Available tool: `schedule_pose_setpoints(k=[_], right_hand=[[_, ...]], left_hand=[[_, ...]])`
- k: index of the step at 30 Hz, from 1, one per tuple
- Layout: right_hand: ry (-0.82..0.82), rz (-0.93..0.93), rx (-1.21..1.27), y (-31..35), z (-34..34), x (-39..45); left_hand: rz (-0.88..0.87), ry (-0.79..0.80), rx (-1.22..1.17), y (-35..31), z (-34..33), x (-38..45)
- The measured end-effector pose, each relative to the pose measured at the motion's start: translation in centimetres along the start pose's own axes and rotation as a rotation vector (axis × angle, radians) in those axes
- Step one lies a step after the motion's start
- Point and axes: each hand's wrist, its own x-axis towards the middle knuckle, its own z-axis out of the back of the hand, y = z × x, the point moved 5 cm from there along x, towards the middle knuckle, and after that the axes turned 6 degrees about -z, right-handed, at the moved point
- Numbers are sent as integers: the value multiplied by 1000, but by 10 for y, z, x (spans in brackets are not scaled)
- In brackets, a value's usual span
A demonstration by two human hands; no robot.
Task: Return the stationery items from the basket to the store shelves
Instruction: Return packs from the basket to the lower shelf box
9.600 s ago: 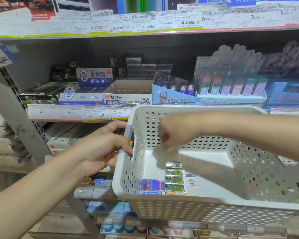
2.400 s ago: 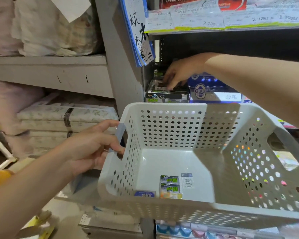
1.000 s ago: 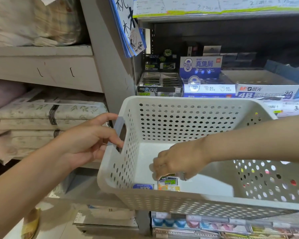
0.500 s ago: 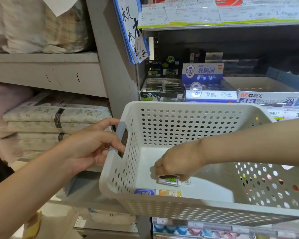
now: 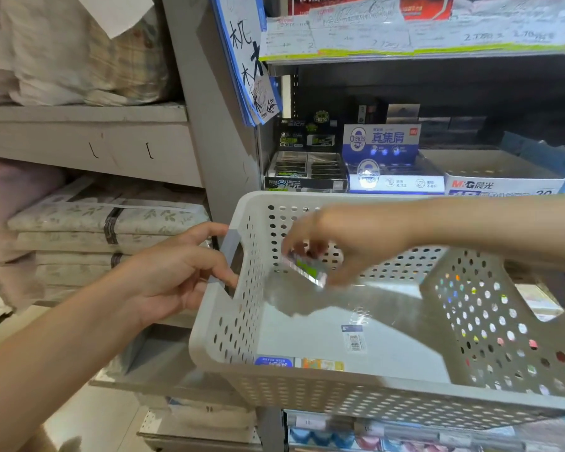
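Fingers [image 5: 299, 252] of the right hand [image 5: 349, 238] pinch a small green-labelled packet [image 5: 307, 270], blurred, above the white perforated basket [image 5: 340, 399] at frame centre; the left hand [image 5: 173, 272] curls closed around the basket's handle slot at its left wall. On the basket floor, against the near wall, lie a blue packet [image 5: 273, 361] and an orange-yellow packet [image 5: 322, 364] side by side; a barcode sticker [image 5: 354, 339] sits further in; display boxes [image 5: 307, 172] of similar packets stand on the shelf beyond the basket's far rim.
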Motion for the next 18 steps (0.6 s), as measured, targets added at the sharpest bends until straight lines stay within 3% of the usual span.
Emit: schedule_pose_setpoints(k=[5,8,14,18], right_hand=[[-315,-133,253,-28,68,-4],[-417,-271,267,-57,91,2],[-470,-519,343,-98,110,21],[-401,-660,386,-120,107,45]], left_hand=[[4,5,-33,0,2,0],[2,26,-30,0,1,0],[-9,23,-37,-1,1,-3],[-14,19,-13,-1,1,-3]])
